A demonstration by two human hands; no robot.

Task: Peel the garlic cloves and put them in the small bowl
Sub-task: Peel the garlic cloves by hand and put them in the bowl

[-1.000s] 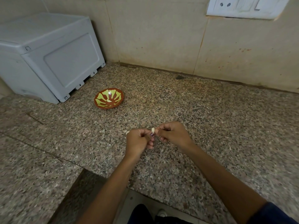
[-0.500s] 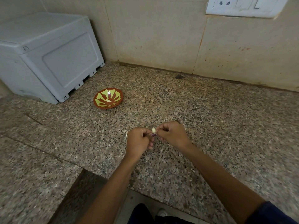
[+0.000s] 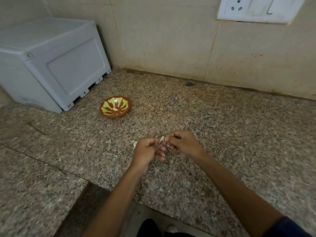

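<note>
A pale garlic clove (image 3: 163, 138) is pinched between the fingertips of both hands above the speckled granite counter. My left hand (image 3: 149, 150) holds it from the left with curled fingers; my right hand (image 3: 184, 144) pinches it from the right. Another pale clove or piece of skin (image 3: 135, 143) peeks out just left of my left hand. The small bowl (image 3: 115, 106), red-brown with yellow-green markings, sits on the counter to the far left of my hands and holds a small pale piece.
A grey plastic box (image 3: 51, 60) stands at the back left, close to the bowl. A tiled wall with a white socket plate (image 3: 256, 9) runs along the back. The counter (image 3: 239, 134) has a cut-out front edge near my body.
My hands stay together on the clove with only slight finger movement. The view has shifted a little.
</note>
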